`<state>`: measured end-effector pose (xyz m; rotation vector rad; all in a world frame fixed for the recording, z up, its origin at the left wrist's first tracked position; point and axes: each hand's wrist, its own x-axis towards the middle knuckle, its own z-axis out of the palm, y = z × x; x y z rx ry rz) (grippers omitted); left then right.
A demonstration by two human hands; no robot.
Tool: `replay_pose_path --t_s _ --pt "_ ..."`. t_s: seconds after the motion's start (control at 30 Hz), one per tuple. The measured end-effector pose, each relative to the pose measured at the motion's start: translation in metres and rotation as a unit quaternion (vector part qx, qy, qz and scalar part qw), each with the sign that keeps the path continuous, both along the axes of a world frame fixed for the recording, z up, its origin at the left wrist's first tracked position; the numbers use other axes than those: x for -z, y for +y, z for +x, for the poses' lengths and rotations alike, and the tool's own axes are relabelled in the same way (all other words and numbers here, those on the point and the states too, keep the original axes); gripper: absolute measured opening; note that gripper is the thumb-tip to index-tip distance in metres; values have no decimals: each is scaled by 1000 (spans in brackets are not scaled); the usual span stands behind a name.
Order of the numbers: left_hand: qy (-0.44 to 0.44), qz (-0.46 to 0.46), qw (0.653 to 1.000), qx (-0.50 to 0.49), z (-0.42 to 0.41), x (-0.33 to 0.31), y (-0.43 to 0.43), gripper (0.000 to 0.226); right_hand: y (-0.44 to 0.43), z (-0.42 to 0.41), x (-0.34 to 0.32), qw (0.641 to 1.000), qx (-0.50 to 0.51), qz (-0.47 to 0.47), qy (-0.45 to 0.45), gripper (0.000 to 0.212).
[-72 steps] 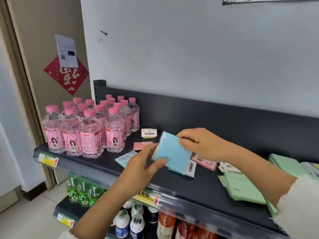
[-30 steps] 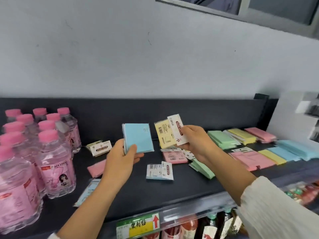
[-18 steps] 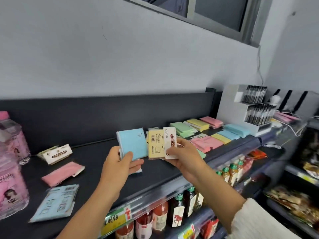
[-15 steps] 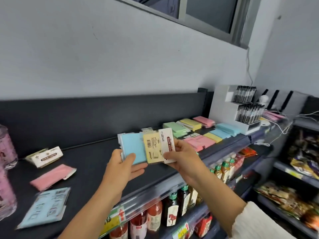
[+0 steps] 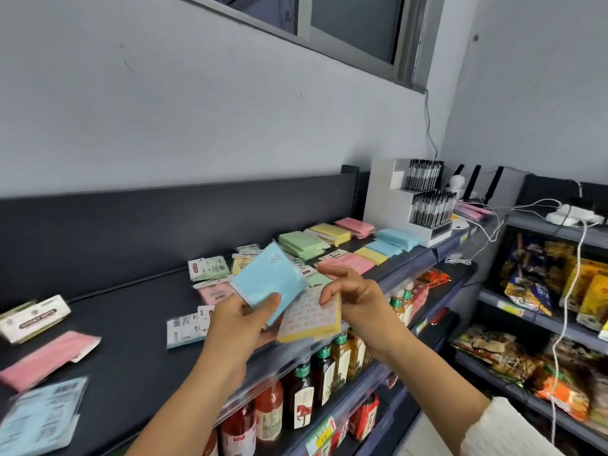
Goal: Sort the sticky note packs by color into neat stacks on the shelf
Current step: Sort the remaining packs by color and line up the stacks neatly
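My left hand (image 5: pixel 240 324) grips a blue sticky note pack (image 5: pixel 268 284), tilted up above the shelf's front edge. My right hand (image 5: pixel 353 297) pinches a yellow pack (image 5: pixel 311 320) just beneath and to the right of the blue one; the two packs overlap. On the dark shelf (image 5: pixel 131 324) loose packs lie scattered: pink (image 5: pixel 49 357), blue (image 5: pixel 42 419), blue (image 5: pixel 187 327), pink (image 5: pixel 214 291), green (image 5: pixel 207 268). Farther right stand sorted stacks: green (image 5: pixel 301 245), yellow (image 5: pixel 330 232), pink (image 5: pixel 357 227), blue (image 5: pixel 396 238), yellow (image 5: pixel 371 255), pink (image 5: pixel 350 261).
A white box of notes (image 5: pixel 33 317) sits at the shelf's left. A white pen display (image 5: pixel 414 205) stands past the stacks on the right. Bottles (image 5: pixel 302 390) fill the shelf below. Snack bags (image 5: pixel 533 284) and white cables (image 5: pixel 566 291) occupy the rack at right.
My view swung right along the shelf, away from the pink bottles. The yellow pack in my right hand dropped flat under the blue pack, and both hands came closer together.
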<state>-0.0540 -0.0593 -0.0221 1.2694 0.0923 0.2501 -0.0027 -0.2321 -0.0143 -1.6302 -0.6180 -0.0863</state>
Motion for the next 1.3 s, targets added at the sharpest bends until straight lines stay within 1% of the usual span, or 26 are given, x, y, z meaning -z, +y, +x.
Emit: replay_pose_path --t_s 0.1,0.17,0.27,0.33,0.4,0.43,0.5,0.57,0.6,0.67,0.77,0.83,1.0,1.1,1.17,1.3 --pt "10 -2 1000 3 6 6 -10 20 -10 3 3 999 -1 -35 -31 48" --pt "15 -7 1000 14 9 8 -18 27 -17 7 5 998 -3 -51 -40 49" --pt "25 -2 999 25 12 10 -37 36 -30 13 8 999 3 -43 -15 51" --pt "27 -3 1000 6 14 12 -54 38 -41 16 9 1000 5 -24 8 47" --pt "24 -34 999 -6 18 15 -68 39 -52 17 11 998 -5 35 52 38" --pt "23 -56 998 -10 20 17 -75 40 -56 17 12 994 -8 65 85 38" --pt "22 -89 995 -32 23 18 -87 38 -65 16 16 984 8 95 149 36" --pt "17 -98 993 -64 25 20 -97 36 -73 15 20 967 17 127 219 25" --pt "15 -96 992 -81 26 21 -102 36 -77 15 22 956 8 145 256 24" --pt "17 -86 990 -113 29 22 -108 36 -84 14 27 940 -28 153 304 34" --pt "16 -83 988 -127 31 23 -114 36 -91 12 31 945 -55 119 301 25" --pt "17 -85 989 -119 31 22 -118 31 -97 15 34 952 -28 100 287 30" --pt "17 -72 990 -118 33 17 -117 27 -122 24 39 954 28 121 273 32" --pt "25 -59 991 -115 36 17 -117 20 -138 27 40 955 40 127 265 30" --pt "27 -51 992 -114 38 18 -122 20 -146 29 42 956 46 126 260 29" --pt "31 -58 992 -108 41 23 -138 14 -161 35 47 959 44 118 253 30"
